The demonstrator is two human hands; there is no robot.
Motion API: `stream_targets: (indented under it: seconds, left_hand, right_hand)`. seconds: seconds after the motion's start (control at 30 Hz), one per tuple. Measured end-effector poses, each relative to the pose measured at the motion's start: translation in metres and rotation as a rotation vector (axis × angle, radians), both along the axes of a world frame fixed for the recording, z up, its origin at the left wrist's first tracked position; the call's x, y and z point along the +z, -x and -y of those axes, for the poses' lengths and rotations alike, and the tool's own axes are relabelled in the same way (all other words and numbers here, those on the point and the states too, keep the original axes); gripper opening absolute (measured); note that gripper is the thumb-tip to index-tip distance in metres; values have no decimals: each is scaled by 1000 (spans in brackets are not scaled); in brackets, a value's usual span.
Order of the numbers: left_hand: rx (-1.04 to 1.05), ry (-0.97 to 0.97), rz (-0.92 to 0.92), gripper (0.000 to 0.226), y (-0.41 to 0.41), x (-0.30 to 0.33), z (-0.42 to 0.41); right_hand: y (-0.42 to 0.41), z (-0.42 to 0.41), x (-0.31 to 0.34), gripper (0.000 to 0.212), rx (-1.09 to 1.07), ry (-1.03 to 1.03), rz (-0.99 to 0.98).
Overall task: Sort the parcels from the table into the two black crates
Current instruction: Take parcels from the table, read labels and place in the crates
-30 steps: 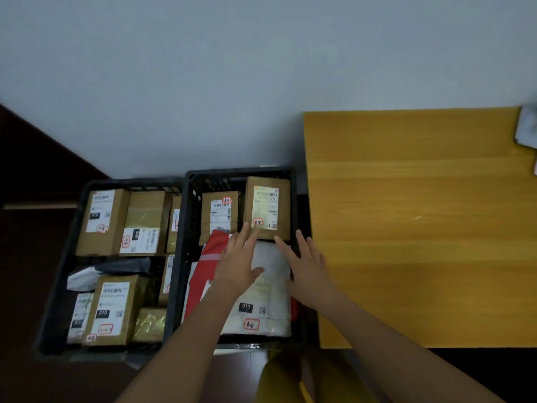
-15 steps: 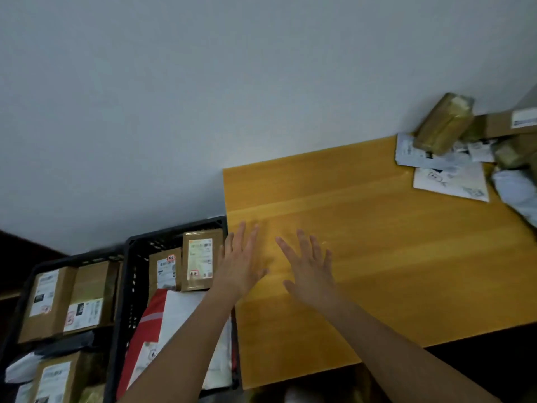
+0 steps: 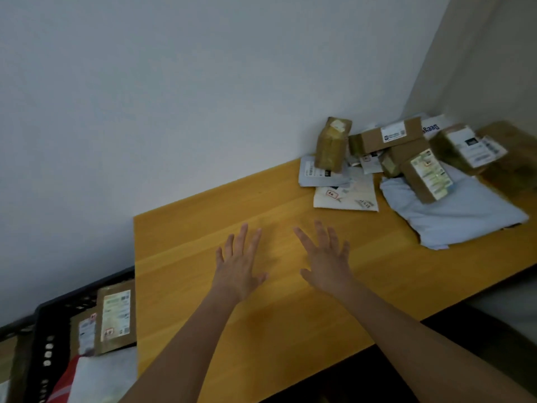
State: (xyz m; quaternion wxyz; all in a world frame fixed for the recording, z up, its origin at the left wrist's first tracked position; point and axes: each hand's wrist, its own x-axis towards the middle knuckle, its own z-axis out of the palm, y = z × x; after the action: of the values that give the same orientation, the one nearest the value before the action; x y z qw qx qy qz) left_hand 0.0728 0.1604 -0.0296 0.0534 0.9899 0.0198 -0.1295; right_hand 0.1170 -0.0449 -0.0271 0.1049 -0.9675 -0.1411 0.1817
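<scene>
Both your hands are empty now: your left hand (image 3: 238, 269) and your right hand (image 3: 327, 264) hover over the bare part of the yellow wooden table (image 3: 180, 257), fingers straight and spread wide, holding nothing. I judge the step is to fetch the next parcel. Reach to the far right, where the heap of brown cardboard boxes and pale mailer bags (image 3: 406, 164) lies against the wall, well apart from your fingers. The flat white paper envelope (image 3: 345, 196) is the nearest piece to your right hand; take it first, or the upright tape-wrapped brown box (image 3: 331, 146) behind it. Lift from the top of the heap, so that the leaning boxes do not slide. The black plastic crate (image 3: 49, 321) waits at the near left, beside the table edge, already with parcels inside.
</scene>
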Motion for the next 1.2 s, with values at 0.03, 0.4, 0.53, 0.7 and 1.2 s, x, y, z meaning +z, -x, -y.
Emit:
stream_targets:
  seconds: [0.03, 0.4, 0.53, 0.7, 1.2]
  left_hand:
    - [-17, -8, 1, 100, -8, 1, 5]
    - [-157, 66, 11, 99, -102, 12, 57]
    - [-175, 87, -8, 98, -127, 8, 69]
    - [-157, 70, -65, 96, -151, -11, 82]
    - [82, 216, -339, 85, -238, -90, 159]
  right_hand:
    - [-5, 8, 0, 94, -25, 2, -5]
    - [-56, 80, 3, 90, -267, 21, -59]
    - [-74, 96, 3, 91, -322, 13, -95]
    - [-102, 110, -18, 88, -296, 25, -156]
    - [-218, 169, -99, 79, -32, 7, -308]
